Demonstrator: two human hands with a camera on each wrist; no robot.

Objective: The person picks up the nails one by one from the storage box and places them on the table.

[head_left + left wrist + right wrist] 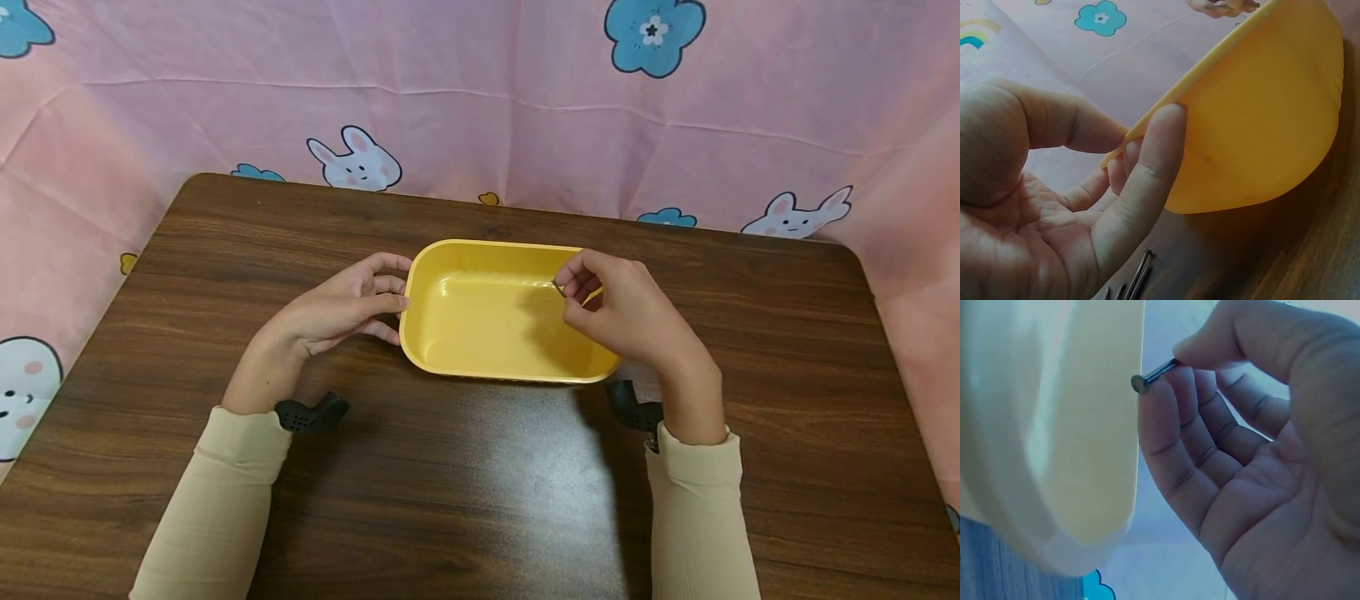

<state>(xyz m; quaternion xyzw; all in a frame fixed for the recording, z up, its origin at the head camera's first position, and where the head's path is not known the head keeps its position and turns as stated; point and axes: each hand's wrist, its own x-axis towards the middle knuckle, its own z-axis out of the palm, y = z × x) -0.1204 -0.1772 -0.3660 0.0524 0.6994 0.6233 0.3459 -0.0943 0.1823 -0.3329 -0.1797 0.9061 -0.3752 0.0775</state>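
Note:
A yellow plastic basin [487, 325] stands on the table, its inside bare in the head view. My left hand [348, 304] holds its left end, thumb at the rim and fingers against the outer wall [1254, 119]. Over the basin's right end, my right hand [615, 304] pinches a small metal nail [1157, 375] between thumb and index finger. The nail's flat round head points away from the thumb. Several more nails [1141, 275] show below my left palm in the left wrist view; the head view does not show them.
The dark wood-grain table [465, 500] has rounded far corners. A pink curtain [480, 92] printed with rabbits and flowers hangs behind it. Black wrist mounts [311, 414] stick out from both cuffs near the basin's front side.

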